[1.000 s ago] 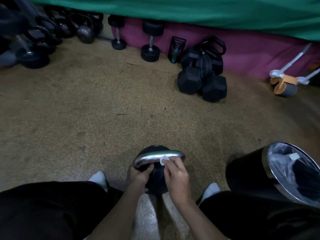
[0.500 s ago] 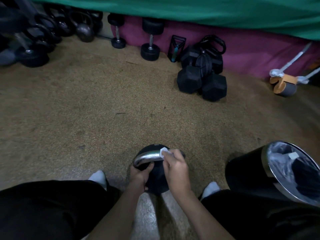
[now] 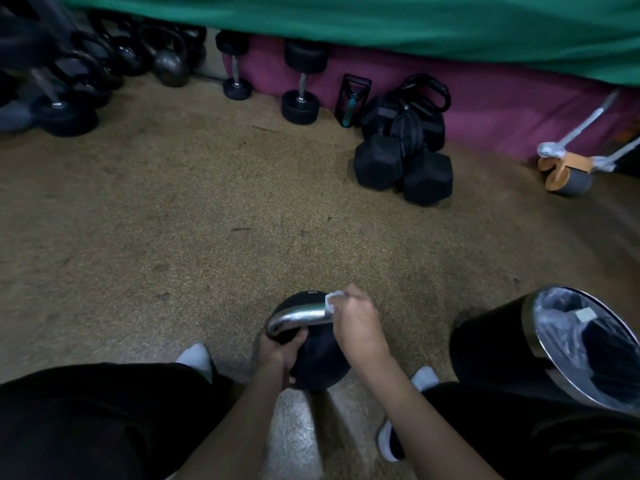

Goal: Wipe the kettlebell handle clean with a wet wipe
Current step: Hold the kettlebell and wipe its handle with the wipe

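Note:
A black kettlebell [image 3: 317, 362] with a shiny chrome handle [image 3: 298, 318] stands on the speckled floor between my knees. My right hand [image 3: 358, 323] grips a small white wet wipe [image 3: 333, 301] wrapped over the right end of the handle. My left hand [image 3: 278, 353] holds the kettlebell body just under the handle's left end, thumb curled over it. The right end of the handle is hidden under my right hand.
A black bin [image 3: 540, 344] with a plastic liner stands close at the right. Black hex dumbbells [image 3: 401, 164] lie ahead by the pink wall pad. More dumbbells [image 3: 299, 84] and kettlebells [image 3: 169, 62] line the far left. An ab roller [image 3: 566, 173] sits far right.
My right hand has slid the wipe along the handle from its middle to the right end. My left hand has kept its hold on the kettlebell.

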`<control>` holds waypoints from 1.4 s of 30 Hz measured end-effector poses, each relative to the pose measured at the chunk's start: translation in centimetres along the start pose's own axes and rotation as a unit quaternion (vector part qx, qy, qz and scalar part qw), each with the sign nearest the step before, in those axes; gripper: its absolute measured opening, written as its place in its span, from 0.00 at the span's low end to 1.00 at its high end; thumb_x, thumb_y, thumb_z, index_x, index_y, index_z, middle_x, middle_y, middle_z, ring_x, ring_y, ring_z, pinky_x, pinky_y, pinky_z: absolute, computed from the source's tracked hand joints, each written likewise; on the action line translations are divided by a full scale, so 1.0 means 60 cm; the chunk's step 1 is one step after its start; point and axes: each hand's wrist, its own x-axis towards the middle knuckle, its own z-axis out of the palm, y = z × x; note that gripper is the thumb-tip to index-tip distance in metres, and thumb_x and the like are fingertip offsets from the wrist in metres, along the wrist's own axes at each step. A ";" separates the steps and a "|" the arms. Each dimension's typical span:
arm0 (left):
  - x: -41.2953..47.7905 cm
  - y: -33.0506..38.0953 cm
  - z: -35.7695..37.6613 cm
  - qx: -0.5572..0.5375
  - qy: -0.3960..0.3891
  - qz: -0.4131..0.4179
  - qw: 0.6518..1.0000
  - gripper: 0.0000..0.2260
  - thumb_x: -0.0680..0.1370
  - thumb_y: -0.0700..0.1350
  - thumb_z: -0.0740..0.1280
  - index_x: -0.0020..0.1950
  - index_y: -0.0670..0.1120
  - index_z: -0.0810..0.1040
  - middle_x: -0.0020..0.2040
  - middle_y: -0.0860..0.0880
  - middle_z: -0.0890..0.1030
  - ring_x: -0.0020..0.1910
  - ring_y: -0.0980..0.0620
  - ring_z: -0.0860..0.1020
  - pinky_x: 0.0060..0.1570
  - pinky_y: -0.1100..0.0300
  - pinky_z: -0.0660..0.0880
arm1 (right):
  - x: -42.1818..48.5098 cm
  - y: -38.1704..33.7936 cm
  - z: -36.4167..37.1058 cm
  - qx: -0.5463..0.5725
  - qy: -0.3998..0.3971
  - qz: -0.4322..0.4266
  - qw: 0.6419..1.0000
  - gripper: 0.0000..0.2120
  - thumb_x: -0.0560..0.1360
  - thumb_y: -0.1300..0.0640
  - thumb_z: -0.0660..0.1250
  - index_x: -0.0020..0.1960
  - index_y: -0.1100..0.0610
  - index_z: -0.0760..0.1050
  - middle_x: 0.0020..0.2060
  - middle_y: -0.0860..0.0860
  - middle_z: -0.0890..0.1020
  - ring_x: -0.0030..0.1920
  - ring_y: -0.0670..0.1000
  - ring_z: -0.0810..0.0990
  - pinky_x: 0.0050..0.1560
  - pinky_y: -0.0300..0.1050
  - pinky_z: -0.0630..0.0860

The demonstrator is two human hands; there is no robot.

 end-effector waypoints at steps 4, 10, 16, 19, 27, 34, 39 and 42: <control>0.003 -0.001 -0.003 0.000 -0.005 0.006 1.000 0.32 0.71 0.54 0.78 0.71 0.53 0.69 0.67 0.45 0.78 0.62 0.39 0.76 0.32 0.52 0.74 | 0.006 -0.017 -0.013 -0.036 -0.049 -0.018 0.998 0.14 0.75 0.67 0.59 0.54 0.58 0.80 0.53 0.54 0.75 0.55 0.55 0.75 0.56 0.44 0.73; -0.002 0.001 0.000 -0.020 -0.008 0.004 1.000 0.31 0.72 0.51 0.78 0.71 0.54 0.68 0.69 0.45 0.75 0.66 0.37 0.74 0.33 0.50 0.73 | 0.050 -0.025 -0.044 -0.067 -0.144 0.023 0.987 0.14 0.74 0.68 0.61 0.58 0.62 0.79 0.54 0.59 0.79 0.55 0.58 0.78 0.56 0.48 0.75; 0.001 -0.001 -0.001 -0.030 -0.016 0.003 0.999 0.31 0.72 0.50 0.78 0.72 0.55 0.67 0.72 0.47 0.73 0.68 0.37 0.72 0.41 0.45 0.74 | 0.066 -0.038 -0.058 -0.080 -0.208 0.018 0.975 0.13 0.75 0.64 0.63 0.58 0.60 0.78 0.55 0.58 0.79 0.53 0.58 0.79 0.54 0.47 0.76; 0.002 0.000 -0.002 -0.025 -0.015 0.001 1.000 0.32 0.72 0.50 0.78 0.72 0.55 0.66 0.72 0.46 0.72 0.69 0.36 0.71 0.43 0.43 0.74 | 0.079 -0.043 -0.061 -0.080 -0.252 0.006 0.964 0.12 0.77 0.62 0.62 0.57 0.59 0.79 0.55 0.57 0.79 0.54 0.56 0.78 0.46 0.42 0.71; 0.008 -0.004 -0.004 -0.020 0.004 -0.004 1.000 0.37 0.69 0.52 0.80 0.72 0.56 0.64 0.72 0.46 0.73 0.67 0.35 0.73 0.34 0.50 0.75 | 0.099 -0.039 -0.079 -0.087 -0.306 0.009 0.948 0.08 0.76 0.64 0.61 0.50 0.62 0.79 0.55 0.57 0.78 0.51 0.54 0.76 0.44 0.41 0.68; 0.007 -0.007 -0.006 -0.028 -0.011 0.007 1.000 0.36 0.71 0.51 0.79 0.74 0.54 0.65 0.72 0.46 0.73 0.67 0.36 0.72 0.42 0.42 0.76 | 0.117 -0.036 -0.053 -0.129 -0.331 0.040 0.934 0.11 0.76 0.64 0.60 0.57 0.63 0.76 0.52 0.57 0.80 0.44 0.53 0.75 0.40 0.42 0.72; 0.005 -0.005 -0.003 -0.034 -0.015 0.005 0.999 0.35 0.72 0.50 0.78 0.74 0.54 0.65 0.73 0.46 0.72 0.68 0.36 0.71 0.44 0.42 0.74 | 0.120 -0.036 -0.054 -0.107 -0.331 0.020 0.937 0.12 0.77 0.63 0.62 0.57 0.62 0.79 0.54 0.56 0.81 0.51 0.54 0.79 0.44 0.42 0.72; 0.002 -0.004 -0.004 -0.027 -0.003 0.006 1.000 0.35 0.71 0.51 0.79 0.73 0.54 0.65 0.73 0.46 0.72 0.68 0.35 0.72 0.41 0.43 0.74 | 0.118 -0.027 -0.055 -0.120 -0.321 0.026 0.939 0.14 0.76 0.64 0.62 0.62 0.62 0.74 0.58 0.57 0.78 0.54 0.55 0.77 0.45 0.42 0.69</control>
